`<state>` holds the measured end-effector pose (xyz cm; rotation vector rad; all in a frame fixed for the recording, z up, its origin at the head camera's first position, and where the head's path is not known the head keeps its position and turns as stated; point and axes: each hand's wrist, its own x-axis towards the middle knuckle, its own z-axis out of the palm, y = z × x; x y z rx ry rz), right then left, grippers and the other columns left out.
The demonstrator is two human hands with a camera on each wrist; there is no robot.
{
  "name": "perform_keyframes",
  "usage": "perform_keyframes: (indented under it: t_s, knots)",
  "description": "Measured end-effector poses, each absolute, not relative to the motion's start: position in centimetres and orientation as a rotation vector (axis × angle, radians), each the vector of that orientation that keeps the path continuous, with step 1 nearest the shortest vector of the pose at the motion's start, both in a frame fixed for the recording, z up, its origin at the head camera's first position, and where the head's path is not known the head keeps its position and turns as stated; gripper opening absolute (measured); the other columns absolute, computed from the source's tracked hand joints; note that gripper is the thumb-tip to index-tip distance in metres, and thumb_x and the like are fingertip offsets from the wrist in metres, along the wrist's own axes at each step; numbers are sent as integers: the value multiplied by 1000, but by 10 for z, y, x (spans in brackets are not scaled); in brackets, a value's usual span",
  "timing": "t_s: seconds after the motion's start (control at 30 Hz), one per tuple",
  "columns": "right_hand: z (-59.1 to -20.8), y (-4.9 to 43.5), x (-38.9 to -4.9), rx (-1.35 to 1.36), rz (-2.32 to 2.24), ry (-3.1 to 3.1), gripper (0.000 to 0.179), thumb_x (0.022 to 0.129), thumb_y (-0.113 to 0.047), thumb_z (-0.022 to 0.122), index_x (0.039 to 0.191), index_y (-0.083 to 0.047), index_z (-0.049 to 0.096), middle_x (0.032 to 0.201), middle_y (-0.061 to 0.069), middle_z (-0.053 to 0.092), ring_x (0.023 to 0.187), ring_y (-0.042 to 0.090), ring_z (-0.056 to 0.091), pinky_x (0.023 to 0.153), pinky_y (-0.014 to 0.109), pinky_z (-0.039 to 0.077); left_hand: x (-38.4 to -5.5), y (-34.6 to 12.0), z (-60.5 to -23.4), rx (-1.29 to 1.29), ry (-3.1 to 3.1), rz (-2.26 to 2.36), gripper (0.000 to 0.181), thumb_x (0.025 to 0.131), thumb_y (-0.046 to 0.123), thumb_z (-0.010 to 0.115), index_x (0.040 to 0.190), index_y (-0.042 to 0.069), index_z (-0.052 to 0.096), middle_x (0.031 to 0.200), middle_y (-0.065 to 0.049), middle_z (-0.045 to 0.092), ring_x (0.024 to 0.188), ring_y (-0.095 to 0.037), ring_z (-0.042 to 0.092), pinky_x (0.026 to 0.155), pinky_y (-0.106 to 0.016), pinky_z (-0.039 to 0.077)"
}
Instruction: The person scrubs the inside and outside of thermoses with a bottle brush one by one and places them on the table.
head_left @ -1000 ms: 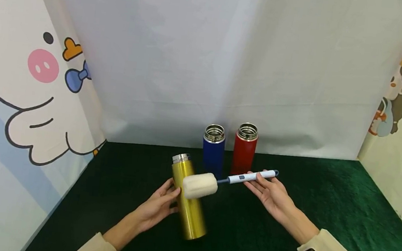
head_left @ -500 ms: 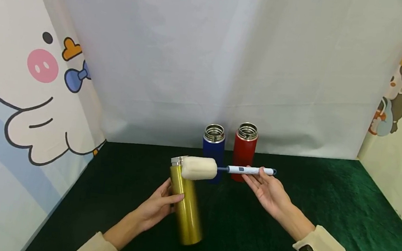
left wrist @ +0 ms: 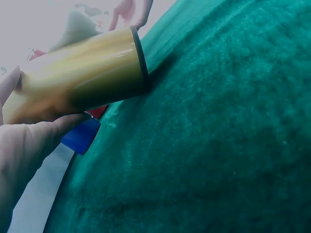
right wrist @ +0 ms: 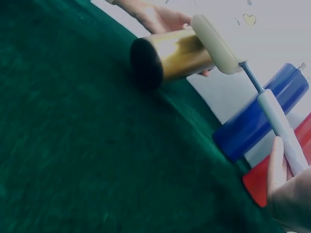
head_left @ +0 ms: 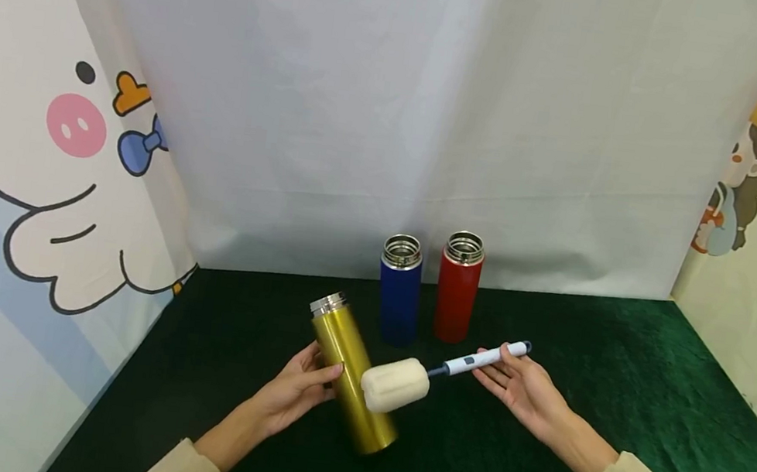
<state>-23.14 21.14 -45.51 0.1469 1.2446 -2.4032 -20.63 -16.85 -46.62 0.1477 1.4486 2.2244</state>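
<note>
My left hand (head_left: 296, 392) grips a yellow metal bottle (head_left: 346, 349) round its middle. The bottle is tilted, its open silver mouth up and to the left, its base down to the right. My right hand (head_left: 532, 394) pinches the pale handle of a sponge bottle brush (head_left: 396, 384) between thumb and fingers. The brush's cream sponge head points left and overlaps the bottle's lower side in the head view. In the right wrist view the sponge (right wrist: 216, 44) lies across the yellow bottle (right wrist: 182, 56). The left wrist view shows the bottle's dark-edged base (left wrist: 140, 60).
A blue bottle (head_left: 399, 301) and a red bottle (head_left: 457, 296) stand side by side, uncapped, toward the back of the green cloth-covered table (head_left: 589, 353). Behind them hangs a white curtain (head_left: 335, 122). Printed cartoon sheets flank both sides.
The brush swung up level with the bottle's neck, then came down and to the right with its head lowered. The yellow bottle has tilted further left at its top.
</note>
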Motion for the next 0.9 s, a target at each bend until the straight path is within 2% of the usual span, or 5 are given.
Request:
perform_keyframes:
  t_s: [0.17, 0.47, 0.67, 0.8, 0.9]
  knots:
    - [-465, 221, -230, 157, -2351, 1341, 11, 109, -29, 46, 116, -20, 45, 119, 1, 67, 109, 13, 68, 104, 33, 55, -206, -171, -467, 140, 1414, 2231, 76, 103, 8, 53, 163, 18, 8, 146, -3, 41, 131, -20, 52, 118, -51, 40]
    - [-463, 221, -234, 110, -2310, 1401, 20, 109, -31, 47, 125, -19, 40, 119, -1, 68, 110, 12, 68, 103, 34, 56, -206, -170, -466, 93, 1450, 2206, 71, 103, 13, 53, 161, 23, 12, 139, -2, 46, 128, -20, 52, 115, -48, 42]
    - [-451, 202, -240, 143, -2395, 1250, 16, 109, -26, 47, 121, -18, 42, 118, 1, 68, 110, 14, 69, 105, 34, 55, -203, -169, -463, 138, 1542, 2152, 74, 101, 14, 58, 161, 18, 15, 143, -3, 44, 128, -18, 53, 117, -45, 39]
    - [-439, 190, -245, 161, -2465, 1124, 12, 109, -22, 46, 119, -16, 45, 127, 6, 64, 111, 16, 69, 109, 35, 51, -202, -170, -463, 172, 1572, 2123, 71, 102, 14, 57, 161, 16, 16, 143, -1, 46, 128, -16, 53, 118, -45, 37]
    - [-429, 181, -250, 193, -2511, 1038, 17, 109, -22, 45, 125, -15, 43, 140, 9, 55, 113, 18, 68, 115, 35, 46, -202, -171, -463, 189, 1568, 2116, 73, 103, 15, 55, 162, 18, 12, 146, -2, 43, 130, -16, 51, 120, -48, 35]
